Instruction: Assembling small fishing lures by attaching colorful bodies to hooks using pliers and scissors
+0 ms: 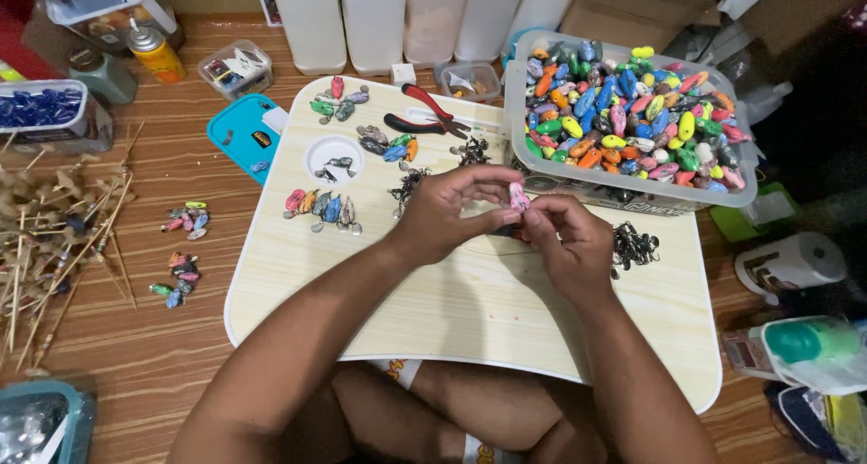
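Note:
Both hands meet over the middle of a pale wooden lap tray (pixel 470 310). My left hand (pixel 447 211) and my right hand (pixel 564 243) pinch one small pink oval lure (pixel 518 196) between their fingertips. Behind them stands a clear plastic tub (pixel 623 193) heaped with many multicoloured oval lures. Small dark metal hooks (pixel 635 244) lie in a pile right of my right hand. More finished lures (pixel 323 207) lie in a row left of my left hand.
Red-handled pliers (pixel 424 112) lie at the tray's back. A round recess (pixel 335 159) holds a few bits. Lure clusters (pixel 185 218) lie on the wooden floor at left, by bamboo sticks (pixel 54 238). White bottles (pixel 370 17) stand behind; containers crowd the right side.

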